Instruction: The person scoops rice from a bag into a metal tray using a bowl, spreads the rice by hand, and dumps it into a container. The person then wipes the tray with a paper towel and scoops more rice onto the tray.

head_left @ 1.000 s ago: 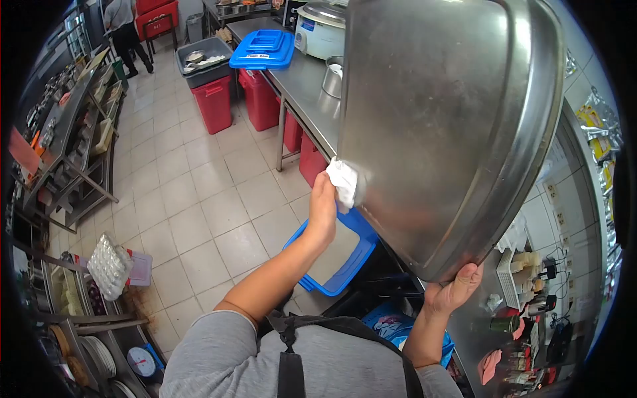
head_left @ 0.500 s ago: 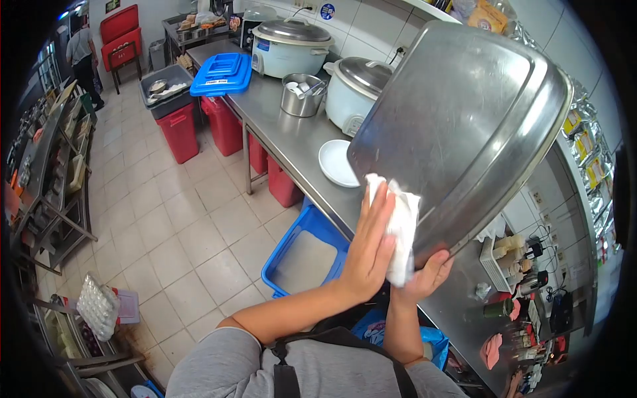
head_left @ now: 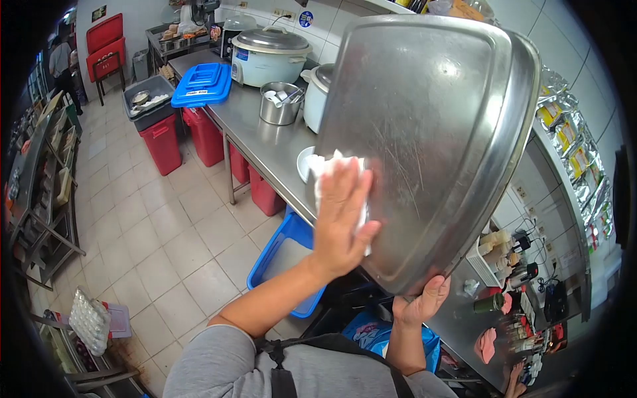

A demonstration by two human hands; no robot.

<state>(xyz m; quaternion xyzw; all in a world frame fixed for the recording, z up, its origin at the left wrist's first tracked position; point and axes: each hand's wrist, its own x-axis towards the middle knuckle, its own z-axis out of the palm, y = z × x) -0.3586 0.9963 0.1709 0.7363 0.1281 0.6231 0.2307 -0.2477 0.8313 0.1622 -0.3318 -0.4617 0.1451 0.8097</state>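
A large rectangular stainless steel pan is tilted up in front of me, its broad scratched metal face towards me. My right hand grips its lower edge, thumb on the near side; the fingers behind are partly hidden. With fingers stretched, my left hand presses a white cloth against the pan's left side. Most of the cloth lies under the palm. A white plate on the counter is partly covered by the pan and cloth.
On the steel counter stand rice cookers, a metal pot of utensils and a blue lid. Below are red bins and a blue tub. Racks line the left. A person stands far back.
The pan has shifted left and turned more upright. My left hand has moved left and up with the cloth, flattening against the metal. My right hand still grips the lower edge.
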